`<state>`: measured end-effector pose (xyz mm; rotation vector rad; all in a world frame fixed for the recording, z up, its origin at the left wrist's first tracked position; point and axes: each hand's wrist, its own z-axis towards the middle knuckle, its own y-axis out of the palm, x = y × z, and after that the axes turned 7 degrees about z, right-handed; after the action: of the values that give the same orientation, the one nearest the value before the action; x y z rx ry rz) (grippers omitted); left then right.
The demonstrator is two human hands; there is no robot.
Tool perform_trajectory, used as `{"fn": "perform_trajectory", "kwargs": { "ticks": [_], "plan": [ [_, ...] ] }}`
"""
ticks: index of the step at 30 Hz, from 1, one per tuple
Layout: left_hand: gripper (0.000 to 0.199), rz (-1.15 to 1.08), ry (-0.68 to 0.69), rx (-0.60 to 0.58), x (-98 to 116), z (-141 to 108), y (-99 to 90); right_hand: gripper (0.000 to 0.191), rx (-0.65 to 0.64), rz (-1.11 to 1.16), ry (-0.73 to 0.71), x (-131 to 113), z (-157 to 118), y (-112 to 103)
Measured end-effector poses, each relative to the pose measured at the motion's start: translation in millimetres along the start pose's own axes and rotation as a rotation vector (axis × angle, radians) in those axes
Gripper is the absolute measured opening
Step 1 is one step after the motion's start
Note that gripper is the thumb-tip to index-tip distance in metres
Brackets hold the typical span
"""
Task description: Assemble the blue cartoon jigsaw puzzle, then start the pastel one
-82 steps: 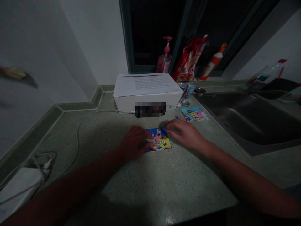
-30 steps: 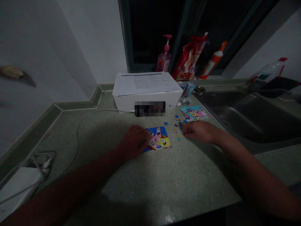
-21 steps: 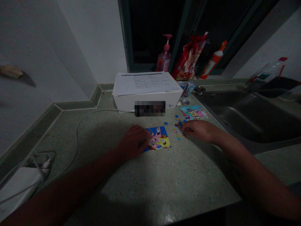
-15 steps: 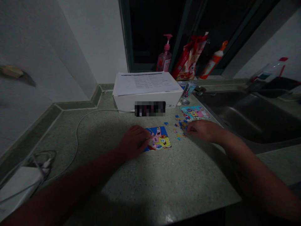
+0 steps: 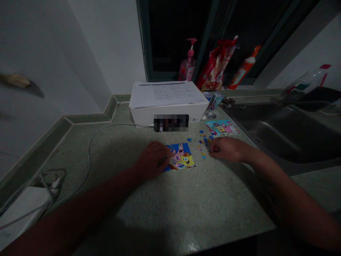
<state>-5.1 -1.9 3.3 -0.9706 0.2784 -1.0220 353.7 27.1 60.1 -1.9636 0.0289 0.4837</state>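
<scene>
A jigsaw puzzle (image 5: 183, 156) with blue, pink and yellow cartoon figures lies flat on the counter. My left hand (image 5: 153, 160) covers its left part, fingers bent down onto it and closed at the edge. To the right of it lie several loose jigsaw pieces (image 5: 203, 140), mostly blue and yellow. My right hand (image 5: 226, 148) is at the right side of these pieces, its fingers curled and pressed together; what they hold, if anything, is hidden. Just behind that hand is a second cartoon picture (image 5: 222, 127), light blue, lying flat.
A white box (image 5: 170, 110) with a printed sheet (image 5: 167, 93) on top stands behind the puzzle. A can (image 5: 216, 101) leans beside it. The metal sink (image 5: 287, 131) is at the right. A white cable (image 5: 89, 156) crosses the left counter. Bottles and a red bag (image 5: 215, 67) line the window.
My right hand has shifted slightly left over the loose pieces, its fingers curled closer. My left hand stays on the puzzle. The whole view has moved a little.
</scene>
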Motion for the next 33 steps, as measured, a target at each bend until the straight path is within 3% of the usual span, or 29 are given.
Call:
{"fn": "perform_trajectory", "kwargs": {
  "ticks": [11, 16, 21, 27, 33],
  "plan": [
    [0.012, 0.010, 0.023, -0.015, 0.7, 1.0, -0.4, 0.004, 0.007, 0.299, -0.154, 0.9, 1.6, 0.1],
    [0.010, 0.038, 0.061, -0.036, 0.9, 1.2, -0.1, 0.011, -0.004, 0.462, -0.198, -13.9, 2.2, 4.7],
    [0.009, 0.027, 0.099, -0.034, 2.5, 1.8, -1.1, 0.021, 0.031, 0.687, -0.266, -43.5, 5.8, 27.1],
    [0.008, -0.013, 0.138, 0.057, 5.5, 1.3, -1.1, 0.028, 0.031, 0.927, -0.333, -76.4, 15.3, 61.7],
    [0.008, -0.079, 0.199, 0.093, 5.1, 2.3, 1.7, 0.029, 0.059, 1.009, -0.328, -90.6, 20.5, 80.0]
  ]
}}
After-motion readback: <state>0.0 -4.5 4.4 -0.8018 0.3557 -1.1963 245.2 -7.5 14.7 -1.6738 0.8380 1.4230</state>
